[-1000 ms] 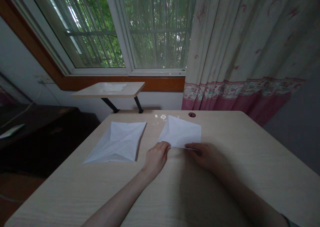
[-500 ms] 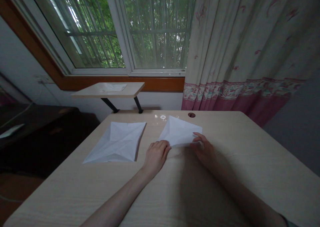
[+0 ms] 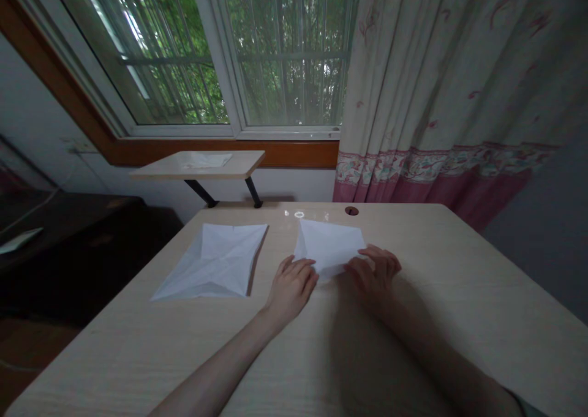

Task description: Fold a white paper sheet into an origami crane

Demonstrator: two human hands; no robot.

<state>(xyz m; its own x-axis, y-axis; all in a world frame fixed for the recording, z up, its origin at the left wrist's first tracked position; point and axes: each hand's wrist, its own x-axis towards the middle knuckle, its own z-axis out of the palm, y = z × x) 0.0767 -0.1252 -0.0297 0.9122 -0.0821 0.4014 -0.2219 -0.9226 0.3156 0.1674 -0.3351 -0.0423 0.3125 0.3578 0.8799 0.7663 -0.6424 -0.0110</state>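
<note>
A folded sheet of white paper (image 3: 328, 245) lies on the desk in front of me, its near edge between my two hands. My left hand (image 3: 294, 282) is closed at the paper's near left corner, fingertips resting over it. At the near right side, my right hand (image 3: 374, 276) has bent fingers gripping the paper's edge. Its fingertips and the paper under them are partly hidden. To the left of my left hand lies a second white paper (image 3: 220, 261), larger, with crossing creases, and no hand touches it.
The pale wooden desk (image 3: 257, 368) has a round cable hole (image 3: 351, 211) near its back edge. A small raised shelf (image 3: 160, 171) on black legs stands at the back left with white paper on it. Behind are a window (image 3: 289, 86) and a flowered curtain (image 3: 413, 98).
The folded paper has turned slightly and come a little nearer and to the left. My right hand's fingers have shifted and bent more along its near right edge.
</note>
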